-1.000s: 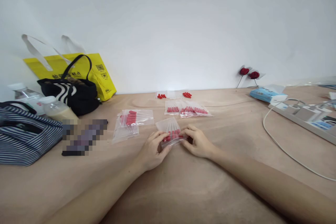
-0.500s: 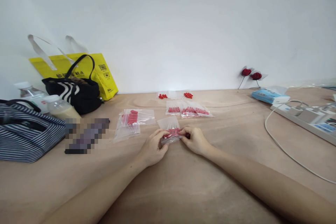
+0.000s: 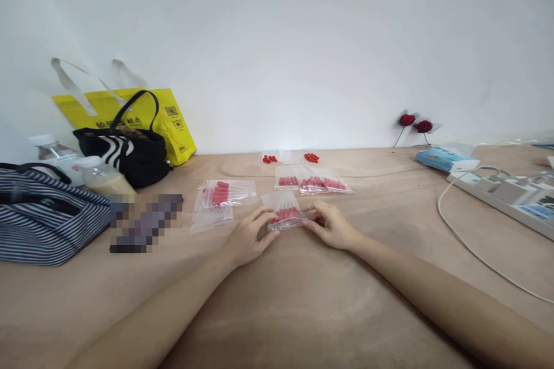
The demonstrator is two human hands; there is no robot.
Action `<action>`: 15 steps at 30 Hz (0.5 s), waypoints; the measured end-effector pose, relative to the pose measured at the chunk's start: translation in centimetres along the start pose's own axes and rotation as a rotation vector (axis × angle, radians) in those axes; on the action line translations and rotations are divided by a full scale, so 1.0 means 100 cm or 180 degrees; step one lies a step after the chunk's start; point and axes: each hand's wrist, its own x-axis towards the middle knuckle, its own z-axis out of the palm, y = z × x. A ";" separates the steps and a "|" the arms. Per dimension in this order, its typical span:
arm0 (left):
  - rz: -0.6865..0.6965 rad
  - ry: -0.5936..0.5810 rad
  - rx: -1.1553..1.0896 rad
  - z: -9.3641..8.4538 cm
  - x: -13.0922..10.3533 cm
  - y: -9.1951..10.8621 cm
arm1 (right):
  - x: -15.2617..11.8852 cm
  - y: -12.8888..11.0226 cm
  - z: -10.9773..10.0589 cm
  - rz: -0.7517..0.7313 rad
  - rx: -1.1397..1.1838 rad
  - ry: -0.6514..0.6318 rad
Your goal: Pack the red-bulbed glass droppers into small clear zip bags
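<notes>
A small clear zip bag [image 3: 280, 199] with several red capsules [image 3: 287, 215] lined up inside lies before me on the table. At its left edge, my left hand [image 3: 252, 236] has thumb and fingers closed on the plastic. The thumb and fingertips of my right hand [image 3: 329, 225] pinch the bag's right corner. Just beyond, more zip bags [image 3: 322, 177] of red capsules lie side by side. To the left are overlapping clear bags [image 3: 212, 216], with a row of red capsules on or in the upper one; which, I cannot tell.
Two heaps of red capsules [image 3: 311, 157] lie near the wall. On the left stand a striped bag [image 3: 56, 225], bottles [image 3: 106, 179], a black bag [image 3: 142, 155] and a yellow bag [image 3: 184, 132]. A power strip [image 3: 489, 199], white cable [image 3: 459, 239] and tissue pack [image 3: 445, 158] occupy the right.
The bag between my hands now lies flatter, and its capsules show more fully. My right hand has shifted slightly right, with its fingers at the bag's corner. My left hand has moved slightly left.
</notes>
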 end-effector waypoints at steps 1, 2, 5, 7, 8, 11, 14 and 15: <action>0.0240 -0.0045 0.0085 -0.002 -0.001 -0.004 | -0.001 0.002 -0.002 -0.0095 0.0077 -0.0122; 0.0477 -0.0053 0.0199 -0.003 -0.002 -0.008 | -0.002 0.003 -0.004 -0.0210 0.0121 -0.0214; 0.0990 0.0156 0.0677 -0.003 -0.004 -0.017 | -0.003 0.008 -0.004 -0.0599 -0.0138 -0.0208; 0.1182 0.0329 0.0975 -0.002 -0.005 -0.018 | -0.001 0.011 -0.001 -0.0832 -0.0492 -0.0068; 0.1238 0.0375 0.1088 -0.001 -0.005 -0.018 | 0.000 0.012 0.000 -0.0948 -0.0695 -0.0018; 0.1287 0.0421 0.1281 0.000 -0.005 -0.018 | 0.003 0.014 0.000 -0.1381 -0.1488 0.0073; 0.1285 0.0456 0.1355 0.001 -0.007 -0.021 | 0.006 0.014 -0.003 -0.1847 -0.2204 0.0121; 0.1273 0.0473 0.1365 0.001 -0.007 -0.023 | 0.007 0.014 -0.004 -0.1965 -0.2335 0.0114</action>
